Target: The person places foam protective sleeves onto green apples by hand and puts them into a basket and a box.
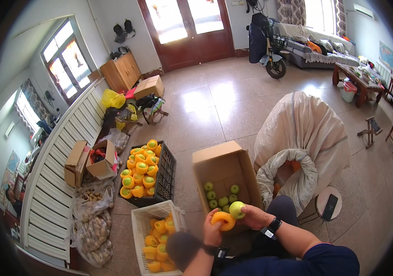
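Observation:
My left hand [213, 228] grips an orange foam fruit net [224, 220], its round mouth spread wide. Close beside it, my right hand [255, 217] holds a green apple [237, 209] at the net's upper right edge; whether the two touch, I cannot tell. Beyond my hands stands an open cardboard box [222, 169] with several loose green apples [223, 201] on its bottom. To the left, a white plastic crate [140, 226] contains netted apples [161, 248]. Past it, a black plastic crate [169, 176] is heaped with more apples in orange nets [142, 168].
A large woven sack [303, 127] with a rolled mouth stands right of the box, orange nets inside. A phone [330, 207] rests on a small round stool [337, 196]. Bags of potatoes [94, 224] and small cartons [101, 158] line the white railing [46, 207].

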A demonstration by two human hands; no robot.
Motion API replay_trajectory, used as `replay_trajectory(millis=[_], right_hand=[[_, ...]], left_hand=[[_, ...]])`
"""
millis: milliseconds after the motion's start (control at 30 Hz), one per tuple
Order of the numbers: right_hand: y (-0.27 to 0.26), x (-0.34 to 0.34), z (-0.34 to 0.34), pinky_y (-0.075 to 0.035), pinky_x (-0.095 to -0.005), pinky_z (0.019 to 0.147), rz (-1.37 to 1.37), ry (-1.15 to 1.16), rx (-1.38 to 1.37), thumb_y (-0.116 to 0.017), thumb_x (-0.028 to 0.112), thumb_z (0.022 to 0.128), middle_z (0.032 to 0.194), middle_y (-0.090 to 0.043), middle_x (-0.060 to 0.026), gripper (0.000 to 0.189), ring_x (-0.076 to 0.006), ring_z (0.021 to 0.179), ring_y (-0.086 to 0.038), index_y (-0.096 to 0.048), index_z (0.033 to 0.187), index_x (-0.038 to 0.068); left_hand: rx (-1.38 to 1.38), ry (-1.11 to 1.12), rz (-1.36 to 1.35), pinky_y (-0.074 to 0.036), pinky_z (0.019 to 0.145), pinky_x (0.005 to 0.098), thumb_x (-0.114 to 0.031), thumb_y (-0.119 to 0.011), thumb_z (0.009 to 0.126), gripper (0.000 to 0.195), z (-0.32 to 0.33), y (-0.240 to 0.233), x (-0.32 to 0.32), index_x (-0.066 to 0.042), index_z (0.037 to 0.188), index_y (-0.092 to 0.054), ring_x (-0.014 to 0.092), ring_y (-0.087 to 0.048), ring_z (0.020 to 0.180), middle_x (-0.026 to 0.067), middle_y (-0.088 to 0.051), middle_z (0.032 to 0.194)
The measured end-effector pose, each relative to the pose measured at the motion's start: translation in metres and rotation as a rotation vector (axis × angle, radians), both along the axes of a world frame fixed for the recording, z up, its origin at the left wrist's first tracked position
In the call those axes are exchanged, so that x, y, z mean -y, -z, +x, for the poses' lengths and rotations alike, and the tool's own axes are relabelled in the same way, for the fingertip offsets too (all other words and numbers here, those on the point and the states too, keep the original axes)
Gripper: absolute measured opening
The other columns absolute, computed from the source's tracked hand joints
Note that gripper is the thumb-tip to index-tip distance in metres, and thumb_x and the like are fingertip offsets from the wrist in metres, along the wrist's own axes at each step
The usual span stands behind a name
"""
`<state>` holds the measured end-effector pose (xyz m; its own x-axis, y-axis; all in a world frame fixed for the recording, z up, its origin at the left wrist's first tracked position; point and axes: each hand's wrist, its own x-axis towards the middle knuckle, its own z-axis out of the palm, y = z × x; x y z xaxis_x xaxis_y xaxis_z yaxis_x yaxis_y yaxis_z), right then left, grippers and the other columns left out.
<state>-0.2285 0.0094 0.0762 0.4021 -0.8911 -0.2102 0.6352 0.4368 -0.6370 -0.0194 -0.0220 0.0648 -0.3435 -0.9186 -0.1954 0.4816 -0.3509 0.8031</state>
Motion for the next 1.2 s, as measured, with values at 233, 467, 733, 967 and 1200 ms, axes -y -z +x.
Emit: replay_trajectory(millis=[233, 467, 733, 967, 1200], right_hand=[[0.003, 0.002, 0.001, -0.043, -0.0445, 0.103, 0.009, 0.137, 0.038, -0.074, 0.041, 0.085, 0.123, -0.061, -0.0041, 0.056, -0.0213, 0.118, -0.057, -0.052, 0.129, 0.014], [0.008, 0.006, 0.005, -0.045, -0.0437, 0.103, 0.007, 0.147, 0.055, -0.072, 0.039, 0.088, 0.124, -0.060, -0.0041, 0.052, -0.0207, 0.116, -0.058, -0.051, 0.128, 0.013], [0.002, -0.009, 0.016, -0.047, -0.0371, 0.099, 0.082, 0.218, 0.080, -0.063, 0.022, 0.094, 0.120, -0.062, -0.0080, 0.037, -0.0200, 0.111, -0.060, -0.054, 0.125, 0.005], [-0.011, 0.000, 0.005, -0.052, -0.0287, 0.076, -0.012, 0.408, -0.343, -0.062, 0.022, 0.096, 0.114, -0.065, -0.0012, 0.035, -0.0111, 0.098, -0.062, -0.056, 0.128, 0.009], [-0.021, 0.000, 0.009, -0.052, -0.0283, 0.075, 0.060, 0.346, -0.247, -0.062, 0.027, 0.098, 0.111, -0.061, -0.0046, 0.040, -0.0114, 0.085, -0.059, -0.050, 0.130, 0.006]], left_hand=[[-0.169, 0.095, 0.049, -0.050, 0.100, 0.0374, 0.005, -0.059, 0.080, 0.058, 0.000, -0.006, 0.001, 0.002, 0.136, -0.044, 0.023, -0.062, 0.106, 0.0126, -0.060, 0.116], [-0.334, 0.167, 0.072, -0.049, 0.100, 0.0390, 0.002, -0.065, 0.081, 0.062, 0.000, -0.018, 0.002, 0.001, 0.139, -0.043, 0.024, -0.062, 0.107, 0.0120, -0.060, 0.117], [-0.267, 0.156, 0.035, -0.049, 0.101, 0.0383, 0.000, -0.067, 0.083, 0.064, 0.006, -0.005, -0.013, -0.001, 0.141, -0.041, 0.023, -0.061, 0.108, 0.0118, -0.061, 0.116], [-0.146, 0.069, -0.047, -0.049, 0.101, 0.0383, -0.009, -0.065, 0.091, 0.049, -0.002, -0.008, 0.002, -0.001, 0.136, -0.046, 0.022, -0.060, 0.114, 0.0103, -0.061, 0.122], [-0.148, -0.010, 0.005, -0.045, 0.104, 0.0384, -0.015, -0.068, 0.091, 0.048, 0.001, -0.004, 0.012, -0.002, 0.133, -0.048, 0.021, -0.057, 0.117, 0.0088, -0.059, 0.124]])
